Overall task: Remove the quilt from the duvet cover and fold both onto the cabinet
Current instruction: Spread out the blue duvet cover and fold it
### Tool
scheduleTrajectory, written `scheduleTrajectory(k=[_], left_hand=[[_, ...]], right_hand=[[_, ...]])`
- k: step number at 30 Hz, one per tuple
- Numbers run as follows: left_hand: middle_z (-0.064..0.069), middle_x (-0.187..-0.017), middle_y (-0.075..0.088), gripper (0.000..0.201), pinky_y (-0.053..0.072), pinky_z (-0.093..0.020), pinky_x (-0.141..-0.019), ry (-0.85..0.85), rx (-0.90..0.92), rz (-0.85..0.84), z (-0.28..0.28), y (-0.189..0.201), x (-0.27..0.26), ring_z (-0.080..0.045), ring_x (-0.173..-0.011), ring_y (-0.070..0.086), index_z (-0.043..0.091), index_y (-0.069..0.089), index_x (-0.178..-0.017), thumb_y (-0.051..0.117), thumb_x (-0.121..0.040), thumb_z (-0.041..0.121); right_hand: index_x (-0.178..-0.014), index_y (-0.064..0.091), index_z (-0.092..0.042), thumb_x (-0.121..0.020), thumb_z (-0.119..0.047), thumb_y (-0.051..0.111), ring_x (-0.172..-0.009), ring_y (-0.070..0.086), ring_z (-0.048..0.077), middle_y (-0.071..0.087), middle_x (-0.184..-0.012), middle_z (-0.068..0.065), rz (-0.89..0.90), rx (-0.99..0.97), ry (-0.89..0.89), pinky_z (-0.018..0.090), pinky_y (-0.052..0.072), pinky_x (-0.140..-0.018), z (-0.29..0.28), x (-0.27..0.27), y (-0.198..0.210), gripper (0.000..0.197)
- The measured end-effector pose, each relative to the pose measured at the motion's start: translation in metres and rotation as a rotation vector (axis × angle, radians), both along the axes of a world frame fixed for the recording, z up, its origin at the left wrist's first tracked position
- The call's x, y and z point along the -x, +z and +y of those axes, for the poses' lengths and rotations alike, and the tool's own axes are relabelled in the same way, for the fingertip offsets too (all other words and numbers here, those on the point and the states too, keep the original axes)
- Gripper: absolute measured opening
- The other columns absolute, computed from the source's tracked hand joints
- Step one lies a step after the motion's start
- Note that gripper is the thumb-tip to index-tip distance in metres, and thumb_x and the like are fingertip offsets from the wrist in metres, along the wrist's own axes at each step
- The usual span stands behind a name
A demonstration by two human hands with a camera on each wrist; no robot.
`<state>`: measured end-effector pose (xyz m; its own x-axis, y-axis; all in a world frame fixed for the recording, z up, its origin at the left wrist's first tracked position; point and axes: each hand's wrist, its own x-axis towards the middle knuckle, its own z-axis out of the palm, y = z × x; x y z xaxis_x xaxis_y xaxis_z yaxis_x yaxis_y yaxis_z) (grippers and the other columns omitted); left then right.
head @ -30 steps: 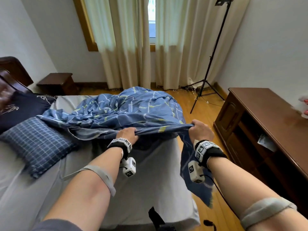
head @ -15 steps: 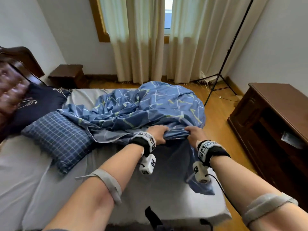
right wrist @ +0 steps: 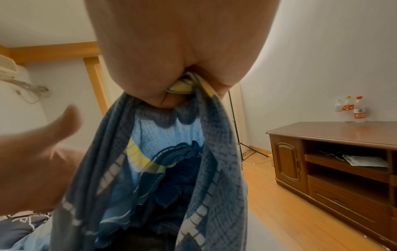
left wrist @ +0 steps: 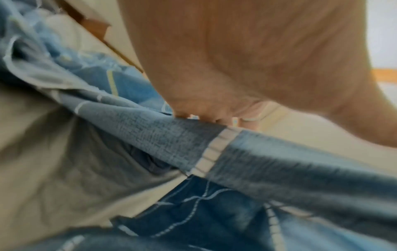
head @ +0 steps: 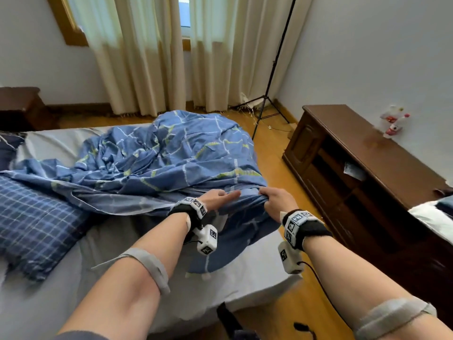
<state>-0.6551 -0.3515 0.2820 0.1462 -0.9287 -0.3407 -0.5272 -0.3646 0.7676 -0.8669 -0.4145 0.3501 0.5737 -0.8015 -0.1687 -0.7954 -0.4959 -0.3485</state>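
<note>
Blue cotton duvet cover point(head: 171, 155) is lying crumpled on the bed point(head: 245, 278) ahead of both hands. Its gathered edge is bunching inside the right hand point(head: 277, 201), while the left hand point(head: 215, 198), clutching it a moment ago, is now reaching flat-fingered toward that bunch, apparently regripping.

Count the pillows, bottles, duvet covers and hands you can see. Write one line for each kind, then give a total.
Pillows: 2 (checked pillow, dark pillow)
Bottles: 3 (clear bottle, middle bottle, right-most bottle)
Duvet covers: 1 (duvet cover)
Hands: 2 (left hand, right hand)
Total: 8
</note>
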Motion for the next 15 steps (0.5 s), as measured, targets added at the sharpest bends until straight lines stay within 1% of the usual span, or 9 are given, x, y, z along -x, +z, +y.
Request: scheduleTrajectory(k=[1, 2, 3, 5, 7, 9, 11, 13, 15], left_hand=[[-0.001, -0.087, 0.063, 0.068, 0.043, -0.03, -0.075, 0.049, 0.025, 0.048, 0.0, 0.004, 0.006, -0.018, -0.083, 0.06, 0.022, 0.063, -0.083, 0.043, -0.073, 0.086], [-0.001, -0.087, 0.067, 0.057, 0.043, -0.028, -0.072, 0.129, 0.068, 0.04, -0.002, 0.006, 0.01, -0.019, -0.084, 0.061, 0.021, 0.066, -0.082, 0.047, -0.084, 0.075], [0.001, -0.079, 0.066, 0.045, 0.042, -0.028, -0.067, 0.238, 0.131, 0.0, -0.004, 0.005, 0.012, -0.018, -0.08, 0.061, 0.021, 0.066, -0.076, 0.055, -0.089, 0.063], [0.006, -0.069, 0.064, 0.031, 0.042, -0.027, -0.065, 0.442, 0.228, -0.054, -0.008, 0.0, 0.015, -0.016, -0.073, 0.061, 0.021, 0.065, -0.072, 0.069, -0.087, 0.047], [0.005, -0.076, 0.069, 0.017, 0.05, -0.027, -0.074, 0.512, 0.232, -0.046, -0.009, 0.001, 0.018, -0.016, -0.078, 0.067, 0.02, 0.07, -0.088, 0.075, -0.083, 0.035], [0.001, -0.09, 0.075, 0.022, 0.053, -0.031, -0.089, 0.485, 0.168, -0.114, -0.007, 0.003, 0.023, -0.019, -0.092, 0.07, 0.022, 0.068, -0.105, 0.072, -0.083, 0.024], [-0.004, -0.109, 0.073, 0.033, 0.049, -0.033, -0.098, 0.435, 0.064, -0.277, -0.001, 0.005, 0.03, -0.024, -0.11, 0.065, 0.021, 0.067, -0.119, 0.063, -0.087, 0.017], [-0.012, -0.12, 0.068, 0.033, 0.049, -0.037, -0.096, 0.347, -0.067, -0.455, 0.005, 0.001, 0.038, -0.032, -0.114, 0.062, 0.015, 0.066, -0.121, 0.054, -0.09, 0.013], [-0.014, -0.119, 0.067, 0.031, 0.05, -0.037, -0.089, 0.214, -0.18, -0.575, 0.009, 0.0, 0.045, -0.034, -0.109, 0.063, 0.013, 0.066, -0.116, 0.05, -0.089, 0.014]], right_hand=[[-0.09, 0.057, -0.03, -0.078, -0.003, 0.046, -0.087, 0.054, 0.029, 0.063, -0.096, 0.007, -0.005, -0.005, 0.011, 0.035, 0.048, -0.076, 0.0, 0.003, 0.002, 0.032], [-0.091, 0.059, -0.028, -0.078, -0.002, 0.046, -0.086, 0.054, 0.029, 0.063, -0.095, 0.008, -0.016, -0.005, 0.027, 0.036, 0.048, -0.076, -0.001, 0.006, 0.002, 0.032], [-0.092, 0.06, -0.027, -0.078, -0.002, 0.046, -0.086, 0.054, 0.029, 0.063, -0.095, 0.009, -0.023, -0.009, 0.045, 0.036, 0.049, -0.076, -0.001, 0.008, 0.003, 0.032], [-0.091, 0.059, -0.026, -0.078, -0.002, 0.045, -0.087, 0.055, 0.029, 0.064, -0.094, 0.008, -0.008, -0.026, 0.094, 0.036, 0.049, -0.077, -0.001, 0.016, 0.002, 0.03], [-0.088, 0.055, -0.028, -0.079, -0.004, 0.046, -0.087, 0.056, 0.03, 0.063, -0.093, 0.008, 0.033, -0.045, 0.139, 0.035, 0.048, -0.075, 0.0, 0.024, -0.005, 0.027], [-0.088, 0.053, -0.026, -0.08, -0.01, 0.047, -0.083, 0.056, 0.03, 0.062, -0.088, 0.006, 0.071, -0.039, 0.148, 0.035, 0.047, -0.07, 0.001, 0.034, -0.015, 0.019], [-0.09, 0.054, -0.023, -0.08, -0.021, 0.052, -0.077, 0.053, 0.029, 0.057, -0.082, 0.002, 0.119, 0.016, 0.142, 0.033, 0.041, -0.062, 0.005, 0.043, -0.024, 0.011], [-0.088, 0.052, -0.026, -0.078, -0.033, 0.055, -0.079, 0.053, 0.028, 0.054, -0.08, -0.001, 0.146, 0.019, 0.138, 0.032, 0.037, -0.062, 0.009, 0.052, -0.035, 0.013], [-0.08, 0.047, -0.03, -0.074, -0.045, 0.056, -0.079, 0.054, 0.025, 0.053, -0.076, -0.004, 0.14, -0.022, 0.149, 0.032, 0.037, -0.063, 0.012, 0.061, -0.047, 0.018]])
